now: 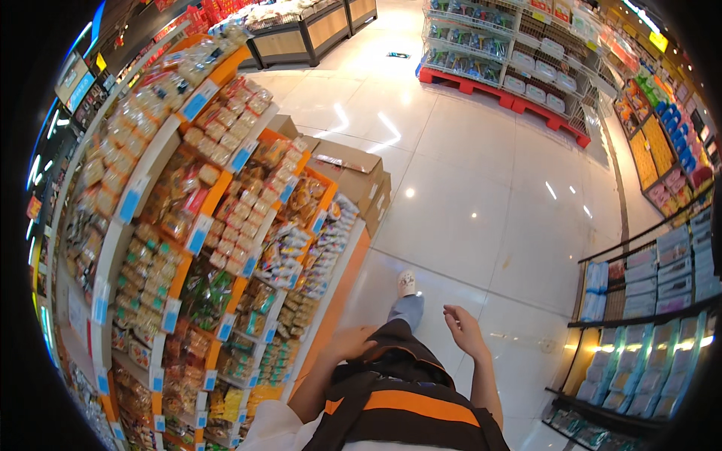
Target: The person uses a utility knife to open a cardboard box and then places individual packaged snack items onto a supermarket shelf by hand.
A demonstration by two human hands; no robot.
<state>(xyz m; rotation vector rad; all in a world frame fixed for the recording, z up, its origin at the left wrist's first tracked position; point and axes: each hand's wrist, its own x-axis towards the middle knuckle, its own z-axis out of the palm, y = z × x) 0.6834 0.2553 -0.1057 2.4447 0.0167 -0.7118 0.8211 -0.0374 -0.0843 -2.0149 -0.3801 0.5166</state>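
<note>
My left hand (350, 343) hangs at the left of my body, near the front of a black bag or apron (410, 406) with an orange stripe. Its fingers stretch out loosely and hold nothing that I can see. On the other side, my right hand (462, 328) is held out over the floor, fingers loosely extended and nothing in them. To the left, closest to my left hand, rises a tiered shelf (331, 319) full of small wrapped snacks (301, 308) in orange-edged bins. One shoe (406, 283) shows ahead of me on the tiles.
Cardboard boxes (346, 165) stand at the snack shelf's far end. Black racks of packaged goods (639, 361) line the right. Farther off are wire shelves on a red base (519, 101) and a wood-panelled display bin (301, 46). Glossy tiled floor (459, 203) runs between them.
</note>
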